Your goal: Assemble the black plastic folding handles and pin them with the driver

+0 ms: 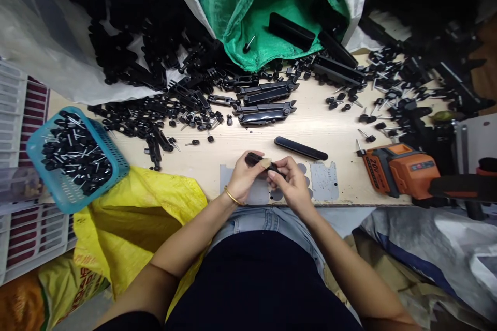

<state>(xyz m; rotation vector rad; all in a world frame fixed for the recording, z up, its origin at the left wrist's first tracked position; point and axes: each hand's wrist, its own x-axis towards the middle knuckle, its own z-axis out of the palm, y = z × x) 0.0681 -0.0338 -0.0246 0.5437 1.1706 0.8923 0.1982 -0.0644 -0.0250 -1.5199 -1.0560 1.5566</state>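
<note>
My left hand (247, 175) is closed around a small black plastic part (254, 159) near the table's front edge. From the other side, the fingers of my right hand (290, 182) pinch the same part at its right end. My fingers cover much of it, so its full shape is hidden. Just beyond my hands lies a long black bar with rounded ends (301, 148). Under my hands is a grey flat plate (325, 181) with rounded shapes along it. Farther back, several black assembled pieces (266, 113) with forked ends lie side by side.
A blue basket (123, 165) of black knobs with metal pins stands at left. Loose black parts (155, 108) are heaped behind it. A green-lined sack (248, 10) opens at the back. An orange 20V battery tool (404, 168) lies right. A yellow sack (171, 186) hangs at front left.
</note>
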